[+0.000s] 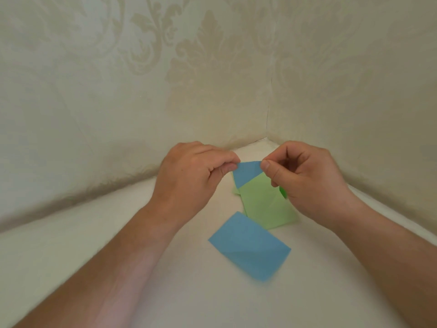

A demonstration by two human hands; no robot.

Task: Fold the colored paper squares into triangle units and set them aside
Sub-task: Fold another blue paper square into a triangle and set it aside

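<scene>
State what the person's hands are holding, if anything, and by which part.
Both hands hold one small blue paper: the left hand pinches its upper left corner, the right hand its upper right corner.

A single head-worn wide-angle camera looks forward and down, close over a white table (99, 245) set in a wallpapered corner (267, 114).

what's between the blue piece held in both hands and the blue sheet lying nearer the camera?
Head view: a light green paper lies flat on the white surface between the held blue piece and the flat blue sheet, whose far corner touches or slightly overlaps it.
</scene>
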